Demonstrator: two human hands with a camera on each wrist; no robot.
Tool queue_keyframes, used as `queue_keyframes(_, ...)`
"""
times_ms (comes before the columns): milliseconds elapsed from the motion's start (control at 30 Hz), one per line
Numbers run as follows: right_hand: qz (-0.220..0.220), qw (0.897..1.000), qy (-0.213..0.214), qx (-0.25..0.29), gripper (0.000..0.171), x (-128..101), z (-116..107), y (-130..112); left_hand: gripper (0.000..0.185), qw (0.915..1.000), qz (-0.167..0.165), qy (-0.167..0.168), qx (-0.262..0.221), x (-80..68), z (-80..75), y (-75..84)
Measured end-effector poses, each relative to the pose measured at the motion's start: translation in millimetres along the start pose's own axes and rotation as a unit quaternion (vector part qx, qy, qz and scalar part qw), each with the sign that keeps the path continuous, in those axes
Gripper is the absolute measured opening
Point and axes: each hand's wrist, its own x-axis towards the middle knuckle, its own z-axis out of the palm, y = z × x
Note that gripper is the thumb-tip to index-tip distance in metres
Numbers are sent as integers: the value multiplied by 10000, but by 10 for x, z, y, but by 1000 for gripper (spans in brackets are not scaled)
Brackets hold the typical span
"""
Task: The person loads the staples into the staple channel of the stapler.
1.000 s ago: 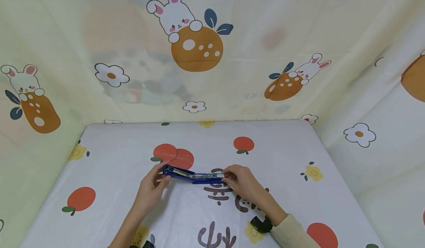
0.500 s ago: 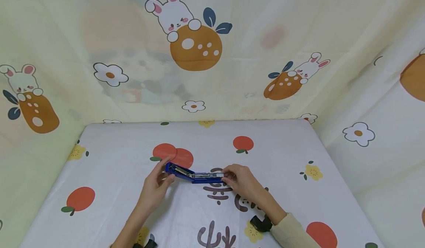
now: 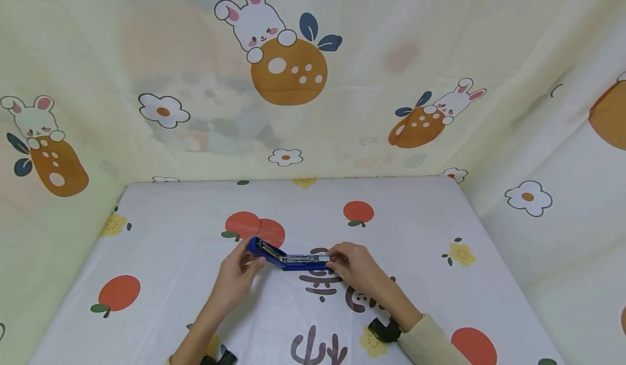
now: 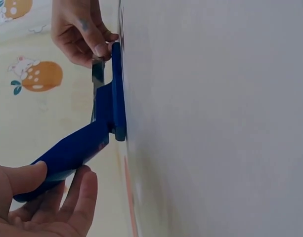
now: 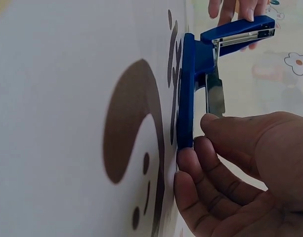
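A blue stapler (image 3: 305, 266) lies on the table, its top cover (image 4: 74, 150) swung back far to the left and its metal magazine (image 5: 215, 94) exposed. My left hand (image 3: 237, 275) pinches the free end of that cover between thumb and fingers, a little above the tabletop. At the other end my right hand (image 3: 359, 267) grips the stapler's front, the thumb at the magazine's tip and the fingers by the base, as the right wrist view shows. The base (image 5: 187, 89) sits flat against the cloth.
A white tablecloth (image 3: 176, 234) printed with fruit, flowers and brown lettering covers the table. Behind and at both sides hang pale curtains (image 3: 342, 126) with rabbit prints. Black straps (image 3: 385, 329) show at both wrists.
My left hand has moved right and slightly up, tilting the stapler's cover more steeply. The right hand and the base have stayed in place.
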Motion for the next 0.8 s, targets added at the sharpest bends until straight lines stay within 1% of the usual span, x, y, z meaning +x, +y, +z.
queue_keyframes(267, -33, 10000, 4, -11, 21, 2, 19, 26, 42, 9998, 155, -77, 58, 14, 42, -5)
queue_keyframes(400, -39, 10000, 17, -2, 21, -2, 24, 27, 39, 9998, 127, -80, 118, 17, 55, 5)
queue_keyframes(433, -36, 10000, 10, 14, 21, -2, 23, 26, 39, 9998, 116, -75, 122, 5, 55, 51)
queue_keyframes(533, -23, 10000, -17, 63, 20, -3, 21, 21, 39, 9999, 90, -57, 109, 2, 67, 67)
queue_keyframes(633, -17, 9999, -50, 86, 20, -1, 20, 20, 41, 9997, 200, -60, 84, 9, 77, 68)
queue_keyframes(667, -11, 9999, -54, 93, 20, -1, 21, 22, 41, 9997, 241, -65, 78, 23, 81, 25)
queue_keyframes(800, -10, 10000, -58, 74, 20, 4, 32, 38, 41, 9992, 363, -58, 126, 26, 83, 18)
